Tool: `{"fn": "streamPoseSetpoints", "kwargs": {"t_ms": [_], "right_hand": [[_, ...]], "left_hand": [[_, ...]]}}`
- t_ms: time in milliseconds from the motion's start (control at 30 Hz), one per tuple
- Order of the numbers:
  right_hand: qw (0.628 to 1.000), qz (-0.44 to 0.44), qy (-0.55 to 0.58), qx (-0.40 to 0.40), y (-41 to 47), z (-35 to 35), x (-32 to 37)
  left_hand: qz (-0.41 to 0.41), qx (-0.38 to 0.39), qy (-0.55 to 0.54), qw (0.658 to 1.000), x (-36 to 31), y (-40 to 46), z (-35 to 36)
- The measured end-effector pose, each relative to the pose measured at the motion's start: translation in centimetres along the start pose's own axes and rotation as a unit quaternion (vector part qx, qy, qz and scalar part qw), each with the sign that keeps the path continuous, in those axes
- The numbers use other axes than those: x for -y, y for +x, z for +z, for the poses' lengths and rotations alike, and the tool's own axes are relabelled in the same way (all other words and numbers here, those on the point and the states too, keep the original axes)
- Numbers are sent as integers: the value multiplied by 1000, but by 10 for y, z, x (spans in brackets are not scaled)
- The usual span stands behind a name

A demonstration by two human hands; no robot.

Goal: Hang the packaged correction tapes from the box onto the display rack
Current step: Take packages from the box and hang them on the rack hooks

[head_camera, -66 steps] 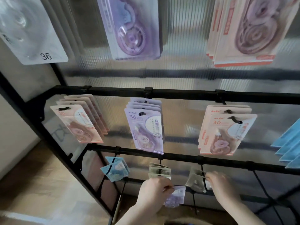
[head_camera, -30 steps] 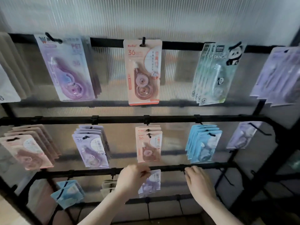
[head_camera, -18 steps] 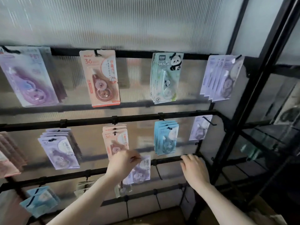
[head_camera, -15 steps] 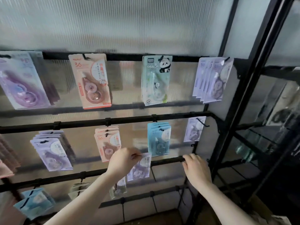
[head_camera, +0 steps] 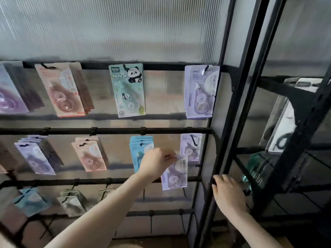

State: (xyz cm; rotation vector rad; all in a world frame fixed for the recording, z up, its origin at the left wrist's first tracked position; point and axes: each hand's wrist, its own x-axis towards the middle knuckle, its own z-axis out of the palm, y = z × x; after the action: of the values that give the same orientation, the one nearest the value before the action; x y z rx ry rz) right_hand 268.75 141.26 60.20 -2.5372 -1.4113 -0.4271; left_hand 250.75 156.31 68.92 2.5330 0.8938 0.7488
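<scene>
My left hand (head_camera: 157, 162) pinches the top edge of a lilac packaged correction tape (head_camera: 175, 173), held in front of the black display rack (head_camera: 111, 130). The pack hangs just below and left of the rightmost middle-row hook (head_camera: 193, 140), which carries one matching lilac pack (head_camera: 190, 147). My right hand (head_camera: 227, 195) grips the rack's black upright post (head_camera: 217, 158) at lower right. The box is out of view.
Top row holds pink (head_camera: 62, 90), panda (head_camera: 128, 90) and lilac packs (head_camera: 200, 92). The middle row has lilac (head_camera: 34, 156), pink (head_camera: 89, 155) and blue packs (head_camera: 139, 149). Teal and grey packs hang on the lowest row. A second black shelf unit (head_camera: 295, 158) stands to the right.
My view swung up and right. My left hand carried the lilac pack from the bottom row up and right to the rightmost middle hook. My right hand slid right onto the upright post.
</scene>
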Motion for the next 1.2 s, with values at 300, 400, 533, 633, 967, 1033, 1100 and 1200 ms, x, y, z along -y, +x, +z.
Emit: {"fn": "streamPoseSetpoints", "kwargs": {"t_ms": [300,400,533,633,967,1033,1100,1200], "right_hand": [[1000,-7,10,11,13,2,-8],[999,-6,35,22,17,7,-17],[999,-35,21,-18,23,13,-29],[997,-49,25,-45,31,12,-34],[994,-78,24,-70,41,38,-40],[995,-70,24,-61,41,42,-42],[996,-64,23,-53,41,45,-42],[998,-56,19,-32,41,50,-39]], "left_hand": [[7,-12,-26,1000,-39,44,19],[5,-23,-27,999,-44,60,33],[-5,-34,-26,999,-45,72,54],[-15,-23,-33,999,-40,80,64],[58,9,-42,997,-12,94,74],[57,6,-28,998,-12,96,76],[56,0,-15,998,-12,100,79],[58,-12,-2,998,-9,105,80]]}}
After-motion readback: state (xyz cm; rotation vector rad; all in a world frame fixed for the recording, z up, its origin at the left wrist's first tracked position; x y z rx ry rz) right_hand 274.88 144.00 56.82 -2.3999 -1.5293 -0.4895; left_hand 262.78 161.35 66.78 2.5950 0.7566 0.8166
